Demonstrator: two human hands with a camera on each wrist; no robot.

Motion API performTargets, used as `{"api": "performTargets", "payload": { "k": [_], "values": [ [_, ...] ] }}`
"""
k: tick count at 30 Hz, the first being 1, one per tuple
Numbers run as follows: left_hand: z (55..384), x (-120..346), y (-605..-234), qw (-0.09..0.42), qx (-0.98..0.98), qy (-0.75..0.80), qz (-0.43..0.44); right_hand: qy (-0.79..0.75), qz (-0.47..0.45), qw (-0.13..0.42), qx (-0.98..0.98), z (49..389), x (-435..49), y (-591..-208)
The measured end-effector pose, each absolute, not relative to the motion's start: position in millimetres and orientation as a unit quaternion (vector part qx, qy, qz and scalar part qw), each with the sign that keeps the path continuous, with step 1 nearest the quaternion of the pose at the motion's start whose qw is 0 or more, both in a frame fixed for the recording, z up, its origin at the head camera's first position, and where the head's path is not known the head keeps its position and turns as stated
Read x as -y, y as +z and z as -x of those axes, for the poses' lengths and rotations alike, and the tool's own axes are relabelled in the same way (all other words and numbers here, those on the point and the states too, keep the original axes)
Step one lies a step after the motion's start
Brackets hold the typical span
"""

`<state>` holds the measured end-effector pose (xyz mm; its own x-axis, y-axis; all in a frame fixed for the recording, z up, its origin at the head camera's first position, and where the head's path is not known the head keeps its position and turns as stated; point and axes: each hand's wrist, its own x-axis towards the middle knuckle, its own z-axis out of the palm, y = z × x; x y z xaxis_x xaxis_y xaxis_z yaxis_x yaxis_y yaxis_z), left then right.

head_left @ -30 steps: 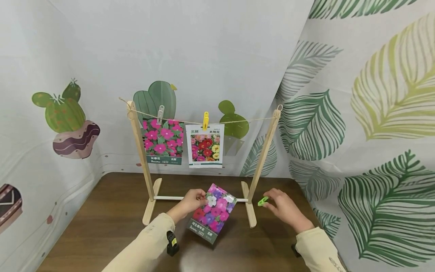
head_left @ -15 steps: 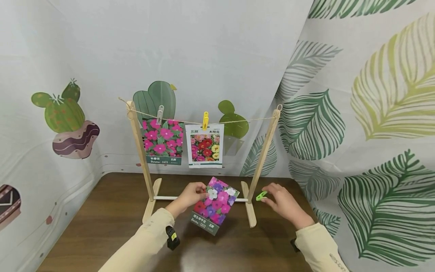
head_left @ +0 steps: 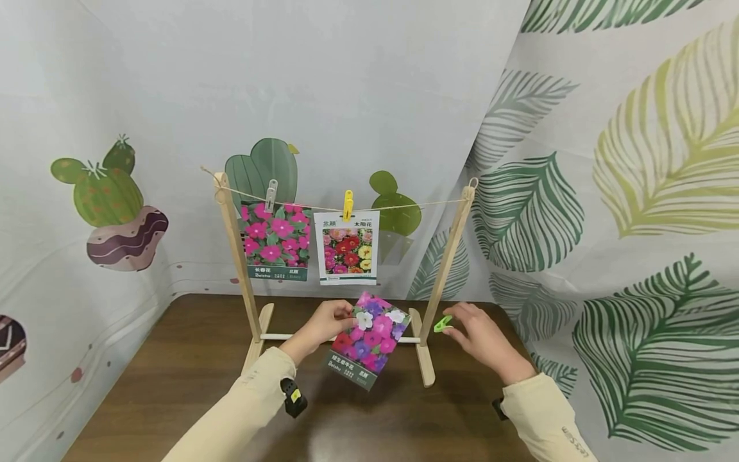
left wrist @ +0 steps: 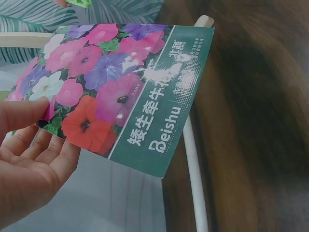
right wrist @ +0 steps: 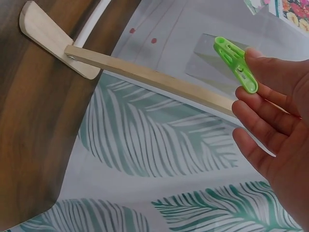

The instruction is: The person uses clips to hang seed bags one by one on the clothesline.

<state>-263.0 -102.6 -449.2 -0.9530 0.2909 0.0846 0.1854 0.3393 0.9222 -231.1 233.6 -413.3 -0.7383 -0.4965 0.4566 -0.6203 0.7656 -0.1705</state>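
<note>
My left hand [head_left: 324, 325] pinches the left edge of a seed packet [head_left: 369, 340] printed with pink, purple, white and red flowers. In the left wrist view the packet [left wrist: 104, 84] lies between thumb and fingers, its green label band facing the camera. Over on the right, my right hand [head_left: 479, 333] holds a small green clothespin [head_left: 442, 324] between thumb and fingertips. The right wrist view shows this clothespin [right wrist: 236, 65] from the side. Behind, a string [head_left: 427, 205] carries a pink-flower packet [head_left: 277, 237] under a clear clothespin [head_left: 271, 196] and a white-bordered packet [head_left: 346, 279] under a yellow clothespin [head_left: 348, 205].
The string runs between two wooden posts [head_left: 449, 269] on flat feet, joined low down by a white rod [head_left: 281, 336]. The frame stands on a dark brown table [head_left: 173, 372]. A patterned cloth [head_left: 369, 77] hangs close behind it.
My left hand has lifted the flower packet upward and slightly right, toward the frame. My right hand has risen a little with the green clothespin. The hung packets stay put.
</note>
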Motion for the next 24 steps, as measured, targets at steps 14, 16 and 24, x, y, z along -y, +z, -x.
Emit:
{"api": "performTargets", "payload": {
  "k": [14,16,24],
  "values": [
    [263,96,-425,0.029,-0.818,0.553,-0.157,0.139,-0.321,0.219,0.911,233,-233,-396],
    [264,95,-423,0.027,-0.815,0.555,-0.163,0.138,-0.323,0.222,0.91,234,-233,-392],
    [263,90,-408,0.031,-0.808,0.56,-0.179,0.133,-0.341,0.236,0.9,236,-232,-381]
  ]
}}
